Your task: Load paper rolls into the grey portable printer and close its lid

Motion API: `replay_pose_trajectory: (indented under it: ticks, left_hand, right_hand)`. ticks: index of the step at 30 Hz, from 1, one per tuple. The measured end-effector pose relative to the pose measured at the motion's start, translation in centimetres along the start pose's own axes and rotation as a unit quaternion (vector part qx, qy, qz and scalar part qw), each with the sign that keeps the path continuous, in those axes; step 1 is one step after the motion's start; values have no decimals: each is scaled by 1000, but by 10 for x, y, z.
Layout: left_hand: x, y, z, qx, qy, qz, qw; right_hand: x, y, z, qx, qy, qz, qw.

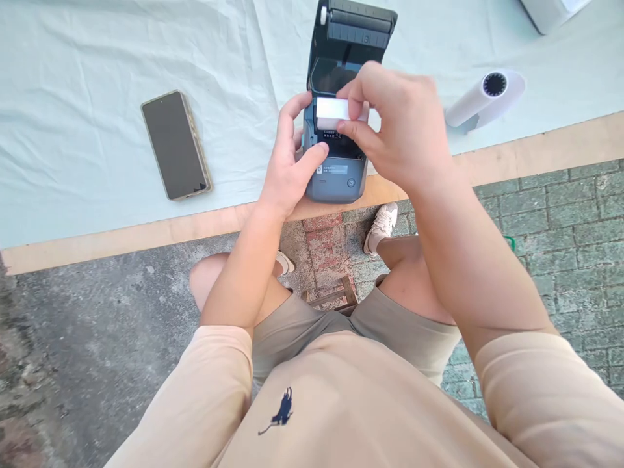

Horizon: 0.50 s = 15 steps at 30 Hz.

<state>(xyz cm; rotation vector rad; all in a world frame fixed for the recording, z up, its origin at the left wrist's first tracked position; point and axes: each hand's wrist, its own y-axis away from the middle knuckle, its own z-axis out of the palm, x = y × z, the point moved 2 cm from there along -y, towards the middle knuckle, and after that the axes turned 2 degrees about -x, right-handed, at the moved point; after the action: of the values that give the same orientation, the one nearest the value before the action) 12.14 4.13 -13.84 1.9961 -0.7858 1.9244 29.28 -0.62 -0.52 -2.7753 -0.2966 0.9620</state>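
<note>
A dark blue-grey portable printer (336, 179) stands at the table's near edge with its lid (358, 26) swung open and back. My left hand (290, 162) grips the printer's left side, thumb pressed on its front face. My right hand (394, 130) pinches a small white paper roll (329, 112) between thumb and fingers, holding it at the mouth of the open paper bay. Part of the roll is hidden by my fingers.
A smartphone (176, 145) lies face up, screen dark, left of the printer on the pale cloth-covered table (97, 78). A second white paper roll (482, 97) lies to the right. A white box corner (550, 13) shows at the far right. Below are my knees and paving.
</note>
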Motion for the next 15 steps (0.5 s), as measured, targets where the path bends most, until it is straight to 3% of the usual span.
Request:
replay_pose_trajectory:
  ticks: [6,9,12,15]
  left_hand:
    - [-8,-2,0,3,71,-13,997]
    - [0,-1,1,9,74,-17,997]
    - [21,1,7,-3,114,-19,993]
    - [34,2,9,31,215,11,976]
  right_hand:
    - [1,5,5,-16,16,15,1000]
    - [-2,5,1,-12,34,22,999]
    - [-6,8,-3,-3,33,-19,999]
    - [-9,14,-5,-5,18,-90,996]
